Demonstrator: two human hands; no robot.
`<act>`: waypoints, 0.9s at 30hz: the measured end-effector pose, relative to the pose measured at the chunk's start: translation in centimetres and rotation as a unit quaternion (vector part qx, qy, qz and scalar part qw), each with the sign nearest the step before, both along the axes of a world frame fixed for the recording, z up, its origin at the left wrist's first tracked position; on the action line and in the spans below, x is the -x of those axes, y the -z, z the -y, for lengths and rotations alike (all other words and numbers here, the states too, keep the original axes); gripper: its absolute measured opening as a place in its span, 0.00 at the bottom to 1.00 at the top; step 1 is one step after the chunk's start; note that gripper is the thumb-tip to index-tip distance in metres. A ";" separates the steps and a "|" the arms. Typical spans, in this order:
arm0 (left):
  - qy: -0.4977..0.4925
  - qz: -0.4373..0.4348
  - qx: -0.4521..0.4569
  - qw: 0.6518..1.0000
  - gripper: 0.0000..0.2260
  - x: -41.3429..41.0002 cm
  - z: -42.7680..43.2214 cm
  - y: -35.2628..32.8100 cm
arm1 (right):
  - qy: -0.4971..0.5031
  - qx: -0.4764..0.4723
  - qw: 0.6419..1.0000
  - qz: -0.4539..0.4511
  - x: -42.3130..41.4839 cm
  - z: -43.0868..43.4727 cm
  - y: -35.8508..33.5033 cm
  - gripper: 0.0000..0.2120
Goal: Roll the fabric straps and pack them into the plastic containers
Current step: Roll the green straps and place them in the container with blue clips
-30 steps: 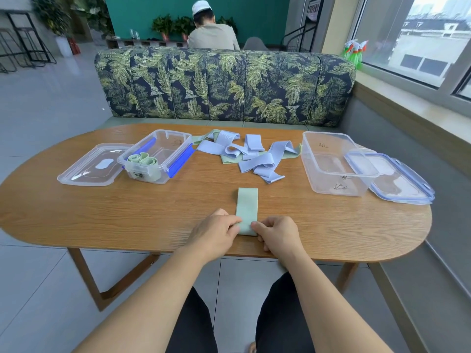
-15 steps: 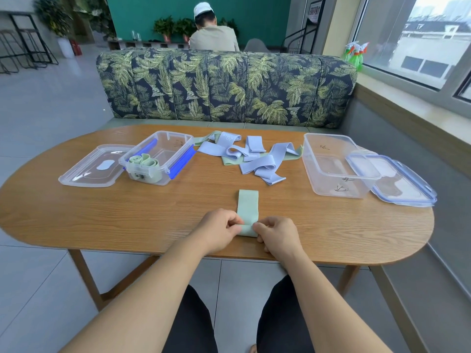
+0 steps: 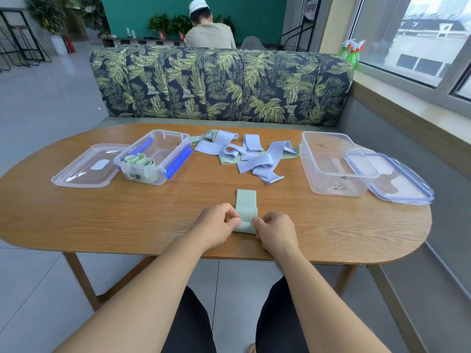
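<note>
Lower centre of the frame: the left hand [image 3: 216,222] and right hand [image 3: 276,230], fingers curled, pinch the near end of a pale green strap [image 3: 246,201] on the wooden table [image 3: 127,220], turned over slightly more than a second ago, so rolling has barely begun.

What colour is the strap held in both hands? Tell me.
Pale green: the strap, seen best in the head view.

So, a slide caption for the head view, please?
Left hand and right hand roll a green strap on the wooden table.
</note>
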State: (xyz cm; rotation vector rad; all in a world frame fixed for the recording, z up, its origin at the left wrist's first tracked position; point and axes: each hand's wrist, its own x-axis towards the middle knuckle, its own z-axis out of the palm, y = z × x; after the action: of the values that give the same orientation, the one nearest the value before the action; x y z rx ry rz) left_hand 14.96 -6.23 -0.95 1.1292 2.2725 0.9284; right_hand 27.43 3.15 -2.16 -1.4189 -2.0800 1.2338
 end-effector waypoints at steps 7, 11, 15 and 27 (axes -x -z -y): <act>-0.004 -0.006 -0.043 0.999 0.03 -0.3 0.3 0.9 | 0.000 -0.001 1.000 0.012 0.4 -0.2 -0.3 0.09; -0.009 0.004 -0.031 0.999 0.03 0.1 -0.3 0.5 | 0.012 0.014 0.999 -0.048 -0.4 0.2 -0.4 0.10; -0.013 0.011 -0.015 1.000 0.04 0.3 -0.7 0.2 | 0.011 0.031 0.997 -0.066 -1.0 0.4 -0.7 0.10; -0.136 0.073 -0.039 0.987 0.07 -2.5 -0.4 0.3 | 0.028 0.014 0.999 -0.022 -1.9 0.8 -1.0 0.14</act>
State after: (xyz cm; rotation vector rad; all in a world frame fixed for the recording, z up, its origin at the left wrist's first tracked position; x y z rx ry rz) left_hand 17.44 -5.83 -1.22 0.7642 2.3212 1.1725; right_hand 29.34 2.30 -1.15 -1.4389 -1.9884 1.2661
